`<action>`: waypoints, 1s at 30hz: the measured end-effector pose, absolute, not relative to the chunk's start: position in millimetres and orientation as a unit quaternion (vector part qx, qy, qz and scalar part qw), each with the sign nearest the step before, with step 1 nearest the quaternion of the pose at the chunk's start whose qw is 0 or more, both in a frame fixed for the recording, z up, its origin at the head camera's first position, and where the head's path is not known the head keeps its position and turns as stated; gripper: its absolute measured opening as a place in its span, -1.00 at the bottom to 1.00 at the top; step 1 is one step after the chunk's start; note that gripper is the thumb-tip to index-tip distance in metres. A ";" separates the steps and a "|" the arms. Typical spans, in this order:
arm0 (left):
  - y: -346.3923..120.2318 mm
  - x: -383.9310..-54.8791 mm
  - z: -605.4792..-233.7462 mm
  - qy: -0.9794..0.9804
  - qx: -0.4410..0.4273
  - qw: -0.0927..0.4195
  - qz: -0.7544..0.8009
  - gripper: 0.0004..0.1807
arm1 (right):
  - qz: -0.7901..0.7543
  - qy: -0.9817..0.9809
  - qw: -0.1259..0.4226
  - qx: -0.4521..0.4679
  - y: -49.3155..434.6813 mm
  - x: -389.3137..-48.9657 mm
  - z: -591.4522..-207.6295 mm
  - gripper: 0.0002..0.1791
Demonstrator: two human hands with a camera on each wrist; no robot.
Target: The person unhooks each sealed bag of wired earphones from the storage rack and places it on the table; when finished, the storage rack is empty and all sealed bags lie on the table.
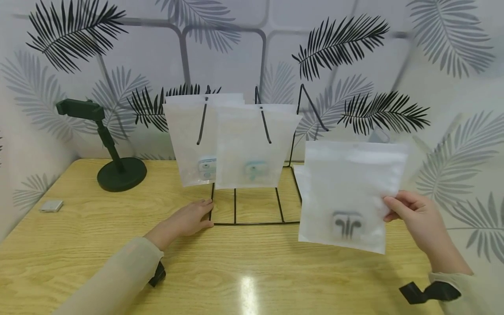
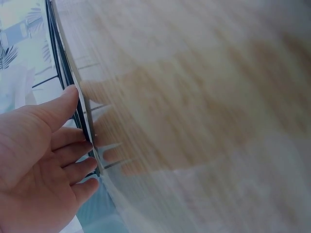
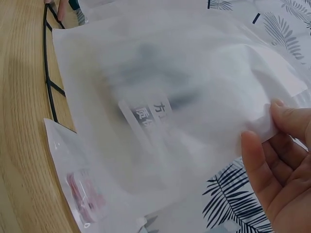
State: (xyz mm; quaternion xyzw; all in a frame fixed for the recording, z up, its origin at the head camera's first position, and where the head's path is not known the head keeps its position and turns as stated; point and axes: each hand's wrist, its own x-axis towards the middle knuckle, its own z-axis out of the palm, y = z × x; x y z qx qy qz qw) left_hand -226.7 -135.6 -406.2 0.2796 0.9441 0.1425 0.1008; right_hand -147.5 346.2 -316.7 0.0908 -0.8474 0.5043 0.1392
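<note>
1. Backdrop (image 1: 224, 70): pale, leaf-printed, behind everything.
2. Table (image 1: 275, 280): wood-grained.
3. Rack (image 1: 235, 205): black wire, standing on the table. Two white bags hang from its prongs: the left bag (image 1: 187, 144) is partly covered by the right bag (image 1: 244, 140).
4. Held bag (image 1: 346, 175): frosted white, in the air before the rack's right end. Another bag (image 3: 59, 160) with something pink in it shows beside it in the right wrist view.
5. Stand (image 1: 111, 146): dark green, left of the rack.
6. Right hand (image 1: 419, 223): thumb and fingers pinch the held bag's right edge.
7. Left hand (image 1: 189, 218): spread and relaxed, fingertips touching the rack's left front corner, gripping nothing.
8. Earphones (image 1: 347, 225): a dark shape low inside the held bag.
9. Block (image 1: 51, 206): small, whitish, at the table's left.
</note>
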 end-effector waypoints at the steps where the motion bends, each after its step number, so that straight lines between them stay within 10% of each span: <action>1: -135.7 -226.9 -406.3 0.944 0.281 0.100 0.142 -0.35 | 0.504 -0.848 0.137 0.090 349.0 -145.1 -317.7 -0.85; 20: -135.4 -229.1 -405.4 0.945 0.283 0.097 0.130 -0.35 | 0.547 -0.830 0.068 0.086 408.1 -110.1 -340.5 -0.77; 30: -134.3 -229.3 -404.4 0.945 0.282 0.102 0.132 -0.34 | 0.433 -0.897 -0.079 -0.039 434.9 -97.4 -352.4 -0.72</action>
